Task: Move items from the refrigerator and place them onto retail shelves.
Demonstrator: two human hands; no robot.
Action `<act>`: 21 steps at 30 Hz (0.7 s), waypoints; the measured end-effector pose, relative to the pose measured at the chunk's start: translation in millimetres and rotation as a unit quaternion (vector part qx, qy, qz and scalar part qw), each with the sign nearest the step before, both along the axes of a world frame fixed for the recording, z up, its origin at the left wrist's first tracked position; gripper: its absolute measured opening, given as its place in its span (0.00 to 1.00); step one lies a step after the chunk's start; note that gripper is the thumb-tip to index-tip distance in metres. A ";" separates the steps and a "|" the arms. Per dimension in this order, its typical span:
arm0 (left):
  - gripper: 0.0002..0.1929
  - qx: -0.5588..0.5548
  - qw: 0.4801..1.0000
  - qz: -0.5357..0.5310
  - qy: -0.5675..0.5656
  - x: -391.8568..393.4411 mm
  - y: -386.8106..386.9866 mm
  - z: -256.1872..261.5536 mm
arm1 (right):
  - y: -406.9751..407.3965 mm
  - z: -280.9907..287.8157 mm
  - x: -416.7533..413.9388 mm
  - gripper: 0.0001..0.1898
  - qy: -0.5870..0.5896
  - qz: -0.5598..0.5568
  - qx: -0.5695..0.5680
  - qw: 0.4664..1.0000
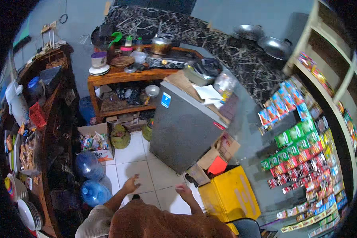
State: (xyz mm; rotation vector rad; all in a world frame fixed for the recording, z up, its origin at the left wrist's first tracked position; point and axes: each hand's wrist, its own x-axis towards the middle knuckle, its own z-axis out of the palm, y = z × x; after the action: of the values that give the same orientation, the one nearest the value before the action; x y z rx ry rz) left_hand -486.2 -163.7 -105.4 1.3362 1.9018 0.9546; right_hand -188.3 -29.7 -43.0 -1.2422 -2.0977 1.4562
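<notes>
My left hand (131, 184) hangs over the white tile floor (136, 166), holding nothing, with its fingers apart. My right hand (184, 191) is also above the tiles, and nothing shows in it. Its fingers look curled and blurred, so how far they are closed is unclear. To the left of my left hand stand two blue plastic water jugs (90, 165). Ahead is a small grey refrigerator (178, 131) with papers and a plastic basin (197, 76) on top. A yellow plastic container (230, 193) sits right of my right hand.
A wooden table (122, 76) carries a gas stove (166, 63) and metal kettle (161, 44). Green gas cylinders (120, 137) and a cardboard box (105, 154) stand on the floor. Dishes (28, 215) fill the left counter. Sachet strips (294, 157) and woks (274, 47) hang right.
</notes>
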 end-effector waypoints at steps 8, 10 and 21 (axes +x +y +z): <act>0.27 0.131 0.976 0.163 -0.059 -142.3 111.5 43.7 | 130.0 101.3 -186.1 0.14 0.046 0.115 0.277 0.953; 0.26 0.157 0.977 0.138 -0.051 -156.6 167.8 74.8 | 172.5 111.8 -203.1 0.13 0.043 0.080 0.260 0.961; 0.19 0.308 0.942 -0.062 0.118 -199.7 432.9 234.1 | 343.5 193.9 -356.6 0.10 0.142 -0.068 0.434 0.887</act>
State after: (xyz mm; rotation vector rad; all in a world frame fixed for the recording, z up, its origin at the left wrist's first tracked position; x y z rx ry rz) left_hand -685.9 269.2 128.7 1.9790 1.7177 1.4512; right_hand -544.9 313.8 150.9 -0.7279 -2.0124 0.4536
